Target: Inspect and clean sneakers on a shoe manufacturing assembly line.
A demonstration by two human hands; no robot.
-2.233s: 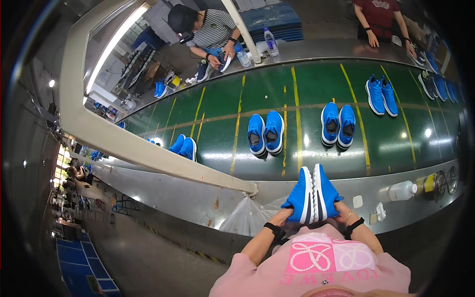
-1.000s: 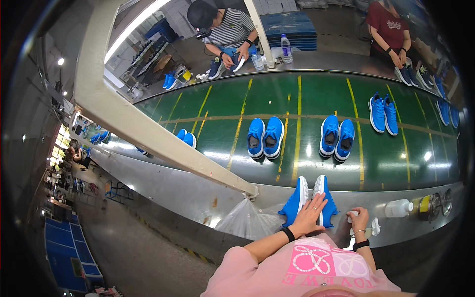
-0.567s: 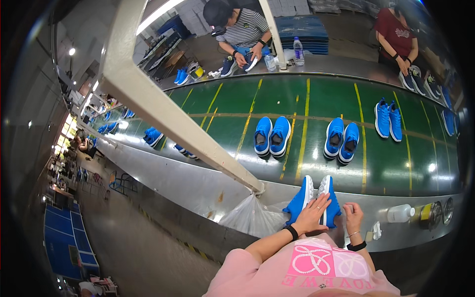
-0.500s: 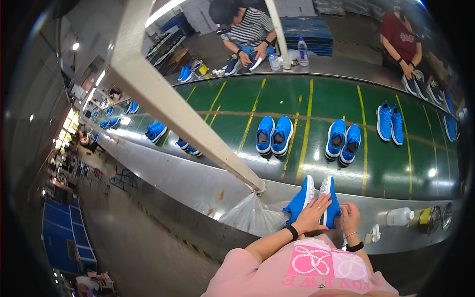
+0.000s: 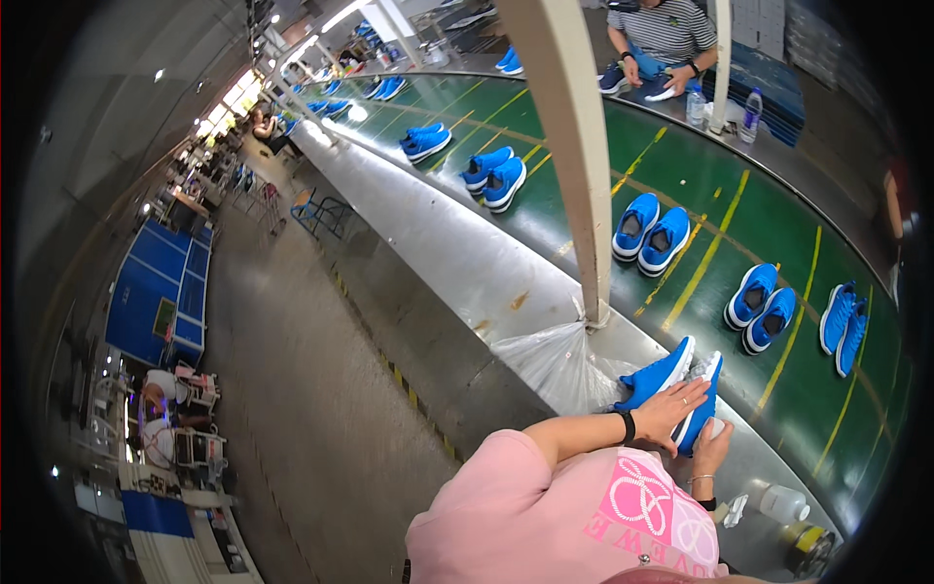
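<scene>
A pair of blue sneakers with white soles lies on the metal ledge before me, the left sneaker (image 5: 654, 380) on its side and the right sneaker (image 5: 702, 399) tilted beside it. My left hand (image 5: 673, 415) reaches across the right sneaker, fingers and thumb holding it around its middle. Close to that sneaker's heel, my right hand (image 5: 712, 454) curls around a small white piece (image 5: 718, 426), perhaps cloth or a pad. Its palm side is hidden.
A green conveyor belt (image 5: 584, 261) with yellow lines carries several pairs of blue sneakers (image 5: 650, 234). A beige post (image 5: 574, 146) rises by a clear plastic bag (image 5: 559, 365). A white bottle (image 5: 783, 503) and a yellow-labelled can (image 5: 808, 547) stand at right. Across the belt, a person (image 5: 664, 44) handles a shoe.
My view has swung left, showing more of the aisle. The sneakers on the ledge stay under my left hand. My right hand has closed in on the right sneaker, a white piece now showing in it.
</scene>
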